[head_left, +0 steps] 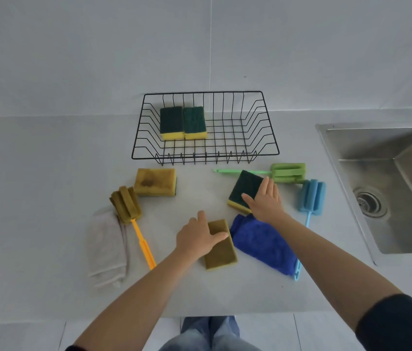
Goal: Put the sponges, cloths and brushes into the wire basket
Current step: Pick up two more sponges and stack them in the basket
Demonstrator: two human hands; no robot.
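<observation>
Both hands lie spread and flat, the left hand (200,236) on the olive sponge (221,245) near the counter's front edge, the right hand (265,198) on the green-topped sponge (244,190); both look light and squashy, best pinched by their long sides.

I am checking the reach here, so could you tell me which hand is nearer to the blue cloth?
Right. The right hand lies on a green-topped sponge at the blue cloth's far edge; the left hand rests on an olive sponge beside it.
</observation>
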